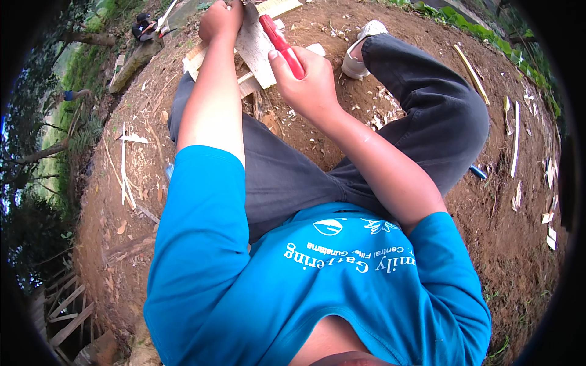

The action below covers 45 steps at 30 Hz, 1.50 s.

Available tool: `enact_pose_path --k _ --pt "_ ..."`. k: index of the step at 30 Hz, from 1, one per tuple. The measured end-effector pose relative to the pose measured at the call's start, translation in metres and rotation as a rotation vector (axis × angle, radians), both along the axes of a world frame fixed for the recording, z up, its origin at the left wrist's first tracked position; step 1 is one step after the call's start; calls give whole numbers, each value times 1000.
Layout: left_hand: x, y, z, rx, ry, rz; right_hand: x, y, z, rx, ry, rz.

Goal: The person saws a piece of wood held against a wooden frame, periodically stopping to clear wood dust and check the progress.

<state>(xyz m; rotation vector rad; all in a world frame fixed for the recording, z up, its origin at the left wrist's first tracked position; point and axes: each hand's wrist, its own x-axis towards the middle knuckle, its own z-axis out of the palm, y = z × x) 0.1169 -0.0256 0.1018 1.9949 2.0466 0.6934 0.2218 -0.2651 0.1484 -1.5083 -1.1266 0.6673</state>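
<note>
Near the top of the view, my right hand (308, 82) is closed around the red handle (281, 41) of a tool. Its grey metal end (249, 10) runs up to the top edge, so I cannot make out the tool's kind. My left hand (221, 23) is curled beside that metal end, to the left of it. What its fingers hold, if anything, is hidden. Below the tool lies a pale, flat piece of wood (255, 55), between my legs. Another light wooden strip (278, 7) lies just beyond the handle.
Wood shavings (381, 100) are scattered over the brown dirt between my legs. Thin strips (516, 140) and offcuts lie on the right. A blue object (478, 172) rests beside my right leg. Far left, a person (144, 27) sits near a log (135, 66).
</note>
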Motion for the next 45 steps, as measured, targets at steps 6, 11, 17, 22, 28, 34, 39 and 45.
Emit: enact_pose_path --k 6,11,17,22,28,34,39,45 --pt "6 20 -8 11 11 98 -5 10 -5 -11 63 1" --pt "1 44 -24 -33 70 245 6 -32 -11 -63 62 84" --pt "-2 42 -19 31 85 105 22 -94 4 -135 198 136" --pt "-15 53 -24 63 124 95 6 -65 -15 6 101 106" --pt "-11 58 -21 65 109 74 33 -68 -15 -140 194 67" --pt "-14 61 -21 20 121 43 39 -103 -11 -99 140 150" --pt "11 35 -10 34 106 55 25 2 -32 -18 4 34" --pt "-10 51 -13 44 101 106 24 -81 -26 -58 97 147"
